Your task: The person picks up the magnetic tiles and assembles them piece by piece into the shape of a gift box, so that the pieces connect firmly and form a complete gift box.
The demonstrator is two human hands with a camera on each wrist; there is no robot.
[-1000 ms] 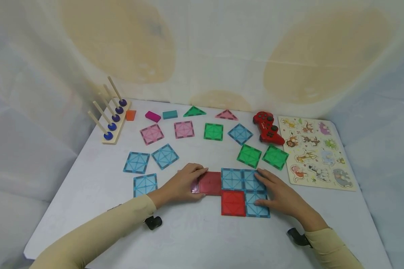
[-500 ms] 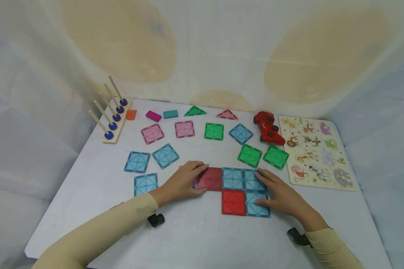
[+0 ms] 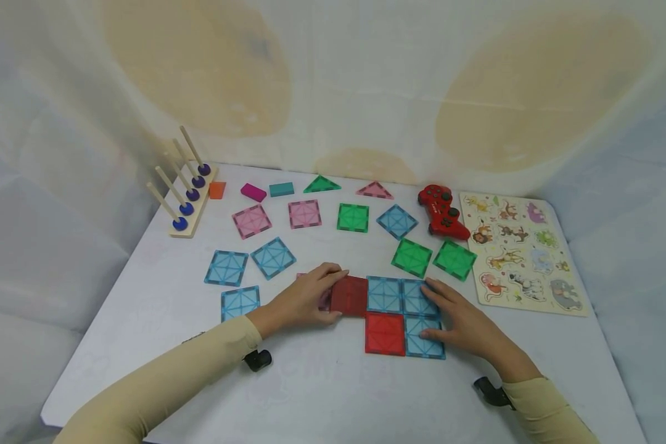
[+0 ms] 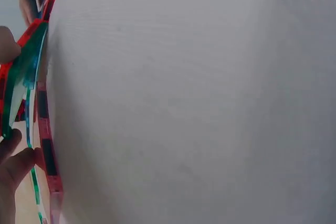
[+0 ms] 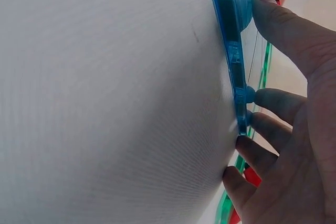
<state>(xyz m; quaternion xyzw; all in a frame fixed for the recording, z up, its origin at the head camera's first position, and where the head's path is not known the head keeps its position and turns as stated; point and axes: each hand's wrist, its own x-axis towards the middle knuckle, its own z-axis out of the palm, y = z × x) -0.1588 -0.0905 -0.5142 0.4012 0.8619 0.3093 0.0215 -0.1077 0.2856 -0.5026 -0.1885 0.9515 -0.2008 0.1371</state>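
In the head view my left hand (image 3: 305, 296) pinches a dark red square magnetic tile (image 3: 349, 296) by its left side. The left wrist view shows this tile tilted, its near edge raised. A pink tile (image 4: 46, 140) lies under that hand, mostly hidden in the head view. The red tile's right edge meets a block of three blue magnetic tiles (image 3: 385, 295) and one bright red tile (image 3: 385, 334). My right hand (image 3: 468, 320) lies spread at the block's right side, thumb and fingertips touching the right-hand blue tiles (image 5: 233, 51).
Loose blue tiles (image 3: 226, 267) lie to the left; pink (image 3: 304, 214) and green tiles (image 3: 353, 217) lie further back. A peg stand (image 3: 193, 216) stands back left. A red game controller (image 3: 443, 211) and an animal puzzle board (image 3: 522, 301) are at the right.
My left hand has shifted slightly away from me and right, bringing the red tile level with the upper blue tiles. The tile now looks darker and tilted. My right hand stays put.
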